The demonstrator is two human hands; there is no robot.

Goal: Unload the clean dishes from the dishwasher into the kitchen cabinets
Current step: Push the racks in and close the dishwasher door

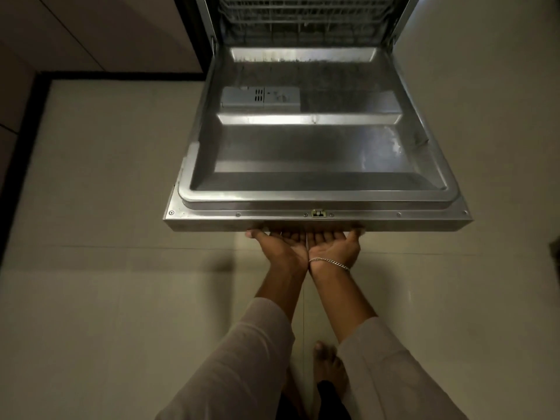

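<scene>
A stainless-steel dishwasher door (315, 153) lies folded down flat across the upper centre of the frame. Its shiny inner panel faces up and its front edge runs across the middle of the picture. A grey plastic detergent dispenser (260, 98) is set into the left part of the panel, and a small metal latch (317, 213) sits at the middle of the front edge. At the top centre, inside the machine, is a grey wire dish rack (300, 16); what it carries cannot be made out. Just below the front edge the left hand (281, 244) and right hand (333, 244) lie side by side with palms turned up. Their fingers reach under the door's lip and each thumb is against the edge, so both are spread flat against the underside rather than clenched, though the fingertips are hidden. A thin silver chain bracelet (328, 262) circles the right wrist. Pale beige sleeves (242, 359) cover both forearms in the lower half of the frame. Between them, at lower centre, a bare foot (325, 359) stands on the cream tiled floor (106, 177). A dark skirting strip (121, 75) runs across the upper left.
</scene>
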